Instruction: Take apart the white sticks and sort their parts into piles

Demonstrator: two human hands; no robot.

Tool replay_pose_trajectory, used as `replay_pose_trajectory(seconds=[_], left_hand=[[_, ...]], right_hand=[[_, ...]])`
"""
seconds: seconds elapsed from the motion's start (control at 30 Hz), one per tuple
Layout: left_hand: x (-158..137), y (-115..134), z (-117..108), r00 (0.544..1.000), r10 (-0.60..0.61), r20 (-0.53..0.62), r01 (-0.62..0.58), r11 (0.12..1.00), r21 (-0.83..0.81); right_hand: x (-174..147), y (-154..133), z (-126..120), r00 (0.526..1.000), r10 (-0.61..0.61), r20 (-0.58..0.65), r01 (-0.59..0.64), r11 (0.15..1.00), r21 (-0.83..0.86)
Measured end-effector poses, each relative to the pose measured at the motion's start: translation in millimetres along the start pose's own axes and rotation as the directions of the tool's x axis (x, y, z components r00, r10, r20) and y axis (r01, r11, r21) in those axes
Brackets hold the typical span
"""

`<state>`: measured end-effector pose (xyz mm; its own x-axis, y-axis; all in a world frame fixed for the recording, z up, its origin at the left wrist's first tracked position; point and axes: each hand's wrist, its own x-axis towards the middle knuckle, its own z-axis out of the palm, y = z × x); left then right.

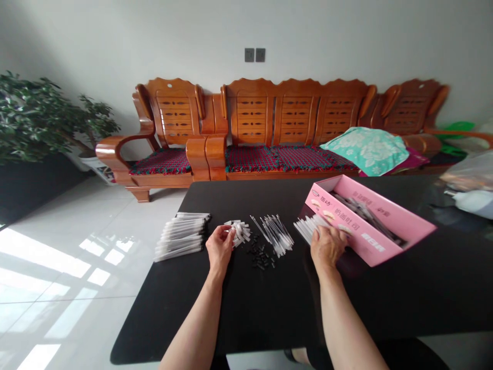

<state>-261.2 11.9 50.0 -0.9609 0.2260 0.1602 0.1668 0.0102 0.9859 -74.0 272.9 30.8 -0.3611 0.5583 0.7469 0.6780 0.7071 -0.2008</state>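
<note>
My left hand (221,244) is pinched closed at the edge of a small heap of white pen caps (242,234); whatever lies between its fingertips is too small to make out. Beside it on the left is a stack of white pens with dark ends (183,237). Thin pen refills (278,235) lie in a loose bunch between my hands, with small black plugs (261,256) scattered below them. My right hand (328,245) curls down over a row of white pen barrels (308,226) against the pink box, fingers closed on them and partly hidden.
The pink box (348,221) stands at an angle on the black table (269,313), with more slender pieces (365,216) inside. A plastic bag (472,177) sits at the right edge. Behind the table are a wooden sofa (296,123) and a plant (38,118).
</note>
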Motion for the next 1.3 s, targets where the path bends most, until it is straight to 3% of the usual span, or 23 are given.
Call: replay_pose_trajectory(seconds=[0.2, 0.63, 0.9, 1.3], left_hand=[[3, -8, -3, 0.998, 0.061, -0.028, -0.054, 0.978, 0.201], [2, -3, -6, 0.996, 0.091, -0.017, -0.079, 0.932, 0.353], [1, -4, -8, 0.995, 0.096, -0.031, -0.082, 0.947, 0.31], [-1, -4, -9, 0.992, 0.108, -0.07, -0.084, 0.954, 0.286]], right_hand=[[-3, 2, 8, 1.0, -0.011, -0.005, 0.011, 1.0, -0.005], [-8, -3, 5, 0.996, -0.056, -0.068, 0.059, 0.997, 0.049], [-8, -8, 3, 0.983, -0.146, -0.112, 0.153, 0.987, 0.058], [-11, -11, 3, 0.986, -0.127, -0.109, 0.134, 0.989, 0.056]])
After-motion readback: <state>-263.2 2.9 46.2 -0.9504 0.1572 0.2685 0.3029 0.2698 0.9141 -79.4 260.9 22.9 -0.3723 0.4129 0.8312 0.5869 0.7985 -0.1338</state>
